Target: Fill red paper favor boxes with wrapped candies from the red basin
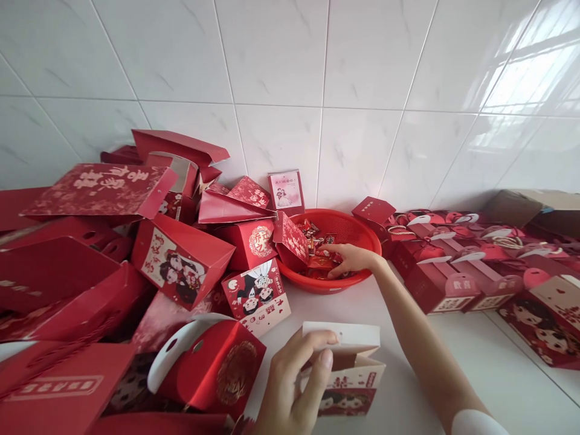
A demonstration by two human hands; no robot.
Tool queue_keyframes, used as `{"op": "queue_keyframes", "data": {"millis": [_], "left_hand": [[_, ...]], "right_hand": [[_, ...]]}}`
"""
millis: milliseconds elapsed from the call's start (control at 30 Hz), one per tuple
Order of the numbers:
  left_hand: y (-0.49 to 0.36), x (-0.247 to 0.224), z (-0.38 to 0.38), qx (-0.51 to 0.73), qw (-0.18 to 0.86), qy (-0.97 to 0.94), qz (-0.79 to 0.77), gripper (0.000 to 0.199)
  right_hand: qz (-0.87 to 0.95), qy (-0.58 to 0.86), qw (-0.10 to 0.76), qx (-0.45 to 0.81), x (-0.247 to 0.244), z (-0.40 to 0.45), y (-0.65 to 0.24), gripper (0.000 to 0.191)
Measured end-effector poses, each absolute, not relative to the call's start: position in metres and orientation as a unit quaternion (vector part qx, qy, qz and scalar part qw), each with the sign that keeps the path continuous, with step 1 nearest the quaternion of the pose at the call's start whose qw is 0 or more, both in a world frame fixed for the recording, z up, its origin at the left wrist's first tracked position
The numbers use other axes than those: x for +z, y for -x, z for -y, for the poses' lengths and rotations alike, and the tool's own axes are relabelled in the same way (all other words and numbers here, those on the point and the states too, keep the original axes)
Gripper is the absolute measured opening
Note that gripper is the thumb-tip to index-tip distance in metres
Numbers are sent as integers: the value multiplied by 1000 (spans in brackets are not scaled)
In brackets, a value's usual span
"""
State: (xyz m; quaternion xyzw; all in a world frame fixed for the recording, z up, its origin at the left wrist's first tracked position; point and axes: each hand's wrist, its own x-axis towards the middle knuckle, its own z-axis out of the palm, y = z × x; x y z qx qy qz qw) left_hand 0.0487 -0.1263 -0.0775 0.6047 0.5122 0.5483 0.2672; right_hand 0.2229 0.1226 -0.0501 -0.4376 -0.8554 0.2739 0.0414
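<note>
An opened small gift box (347,402), white inside with cartoon faces on its red front, stands upright at the bottom centre. My left hand (296,377) grips its left edge, thumb at the front and fingers by the raised flap. Beyond it sits a round red plastic basket (362,232) holding small red-wrapped sweets (319,263). My right hand (347,258) reaches into the basket from the right, with thumb and fingers apart over the sweets. Nothing shows clearly between them.
Loose red boxes (181,260) are heaped on the left, one leaning into the basket. Rows of closed red boxes with handles (446,281) stand on the right, in front of a brown cardboard box (534,208). A tiled wall (276,66) runs behind.
</note>
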Motion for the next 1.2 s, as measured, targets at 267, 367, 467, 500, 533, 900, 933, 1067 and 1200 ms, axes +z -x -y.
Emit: {"op": "queue_keyframes", "data": {"millis": [267, 367, 467, 500, 533, 900, 933, 1067, 1200], "left_hand": [[-47, -77, 125, 547, 280, -610, -501, 22], [-46, -79, 125, 545, 279, -613, -500, 23], [-46, -80, 124, 549, 278, -616, -492, 20], [-46, -79, 123, 550, 279, -617, -489, 19], [-46, -79, 123, 552, 280, -618, -484, 19], [-47, -75, 124, 553, 285, -619, -480, 19], [-47, -75, 124, 551, 286, -619, -482, 19], [-47, -74, 124, 551, 287, -621, -477, 19], [-46, -75, 124, 545, 293, -626, -475, 18]], "right_hand": [[872, 376, 184, 254, -48, -125, -225, 34], [838, 379, 252, 300, -46, -129, -234, 28], [812, 371, 294, 342, -44, -131, -244, 26], [812, 367, 299, 341, -44, -132, -247, 26], [816, 364, 300, 334, -44, -133, -250, 25], [841, 314, 259, 358, -44, -134, -251, 35], [838, 308, 264, 365, -45, -134, -251, 37], [829, 307, 286, 370, -50, -136, -247, 39], [813, 317, 342, 348, -55, -138, -243, 36]]}}
